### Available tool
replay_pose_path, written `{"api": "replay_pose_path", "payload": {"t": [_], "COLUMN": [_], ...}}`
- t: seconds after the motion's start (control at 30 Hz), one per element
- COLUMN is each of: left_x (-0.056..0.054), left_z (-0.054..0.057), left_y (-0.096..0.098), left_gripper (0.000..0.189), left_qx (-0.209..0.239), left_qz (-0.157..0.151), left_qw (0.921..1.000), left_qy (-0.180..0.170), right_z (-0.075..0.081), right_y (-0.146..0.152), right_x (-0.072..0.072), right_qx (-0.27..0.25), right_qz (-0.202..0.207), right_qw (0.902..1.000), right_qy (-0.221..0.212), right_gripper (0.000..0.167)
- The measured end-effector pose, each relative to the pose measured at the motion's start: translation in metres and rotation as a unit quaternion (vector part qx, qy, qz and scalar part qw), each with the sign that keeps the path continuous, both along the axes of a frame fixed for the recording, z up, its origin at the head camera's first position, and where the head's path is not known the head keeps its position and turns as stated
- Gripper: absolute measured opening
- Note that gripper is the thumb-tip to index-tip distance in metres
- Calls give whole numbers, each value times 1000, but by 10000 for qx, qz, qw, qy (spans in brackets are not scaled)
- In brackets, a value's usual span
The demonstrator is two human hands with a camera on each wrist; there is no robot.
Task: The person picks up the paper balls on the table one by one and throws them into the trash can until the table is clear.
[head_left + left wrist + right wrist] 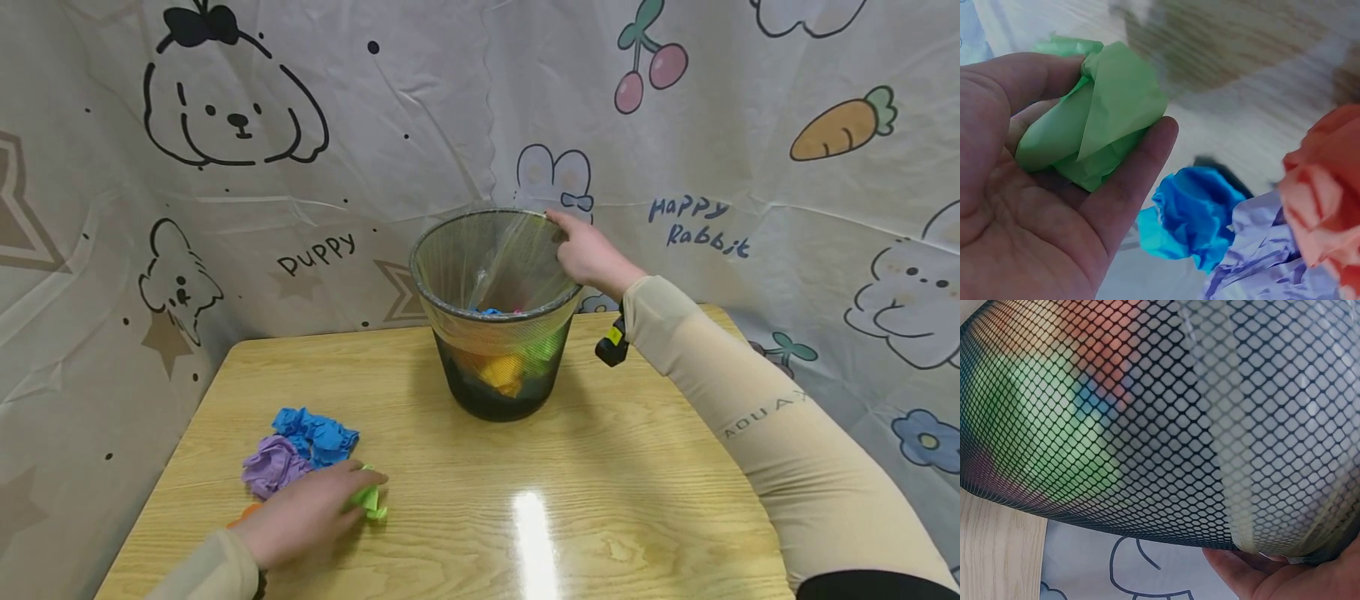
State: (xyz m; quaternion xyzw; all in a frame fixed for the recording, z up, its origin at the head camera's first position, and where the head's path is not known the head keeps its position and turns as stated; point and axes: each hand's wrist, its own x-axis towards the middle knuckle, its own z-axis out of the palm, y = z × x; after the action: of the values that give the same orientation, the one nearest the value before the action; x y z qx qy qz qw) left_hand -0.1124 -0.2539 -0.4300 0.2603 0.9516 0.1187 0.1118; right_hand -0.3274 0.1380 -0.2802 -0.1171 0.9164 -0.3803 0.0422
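My left hand point(315, 508) holds a crumpled green paper ball point(1100, 112) between thumb and fingers, low over the table's left side. Close by lie a blue paper ball point(317, 435), a purple one point(274, 467) and an orange one point(1322, 194), the last mostly covered by the hand in the head view. At the back, my right hand point(592, 254) grips the rim of a black mesh wastebasket point(498, 400), thumb on the outside in the right wrist view. A clear plastic bag point(480, 258) lines the basket, and colourful crumpled paper point(1054, 419) shows through the mesh.
The wooden table point(420, 533) reaches back to a patterned cloth point(360, 192) hung behind and beside it. The wastebasket stands upright near the table's back edge. A black strap device with a yellow mark point(612, 340) hangs at the right wrist.
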Motion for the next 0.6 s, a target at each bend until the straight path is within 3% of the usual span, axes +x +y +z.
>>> {"api": "replay_pose_path", "payload": {"t": [0.33,0.6], "left_x": [-10,-25], "left_z": [19,44], "left_y": [4,7], "left_gripper": [33,29], "left_qx": [63,177], "left_qz": [-45,35], "left_qw": [9991,9966], "left_qy": [411,798], "right_z": [-1,-1], "right_y": [0,0], "right_x": [-1,0], "right_qx": [-9,-4], "right_qz": [-1,-28], "right_qw": [10000,10000], "right_qy": [19,5], "right_gripper": [71,71]}}
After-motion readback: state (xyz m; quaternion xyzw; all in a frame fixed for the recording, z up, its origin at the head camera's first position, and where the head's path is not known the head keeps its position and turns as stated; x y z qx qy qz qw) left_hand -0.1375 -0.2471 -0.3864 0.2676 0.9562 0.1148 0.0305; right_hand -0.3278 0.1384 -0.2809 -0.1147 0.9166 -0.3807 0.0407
